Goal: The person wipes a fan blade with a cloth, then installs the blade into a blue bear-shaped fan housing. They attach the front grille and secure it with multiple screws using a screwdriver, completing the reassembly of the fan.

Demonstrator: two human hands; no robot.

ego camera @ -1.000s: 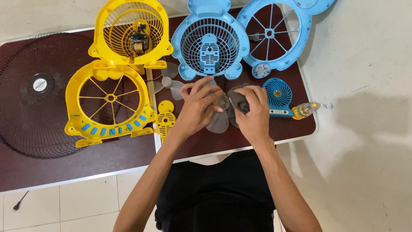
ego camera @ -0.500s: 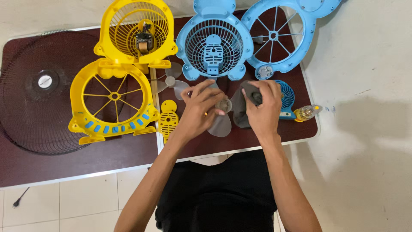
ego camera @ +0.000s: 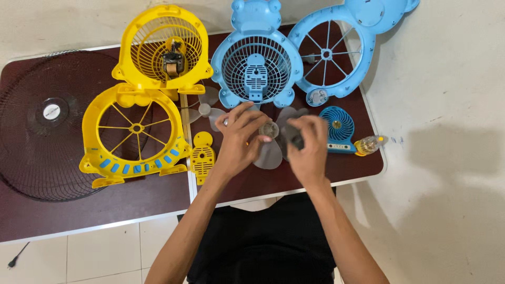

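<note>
Now | both hands: left hand (ego camera: 239,139), right hand (ego camera: 307,144) grip grey fan blade (ego camera: 269,152) | lying flat

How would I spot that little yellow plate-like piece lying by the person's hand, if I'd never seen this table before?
Start at the dark brown table and find the big yellow ring-shaped fan frame with spokes. Just to its right, beside the person's left hand, lies the small yellow slotted cover. It is far smaller than the other yellow parts, flat, and has rows of slits rather than spokes or a cage.

Dark brown table (ego camera: 131,202), yellow fan shells (ego camera: 134,139), blue fan shells (ego camera: 258,63), black grille (ego camera: 37,142), perhaps a bottle (ego camera: 368,144)
</note>
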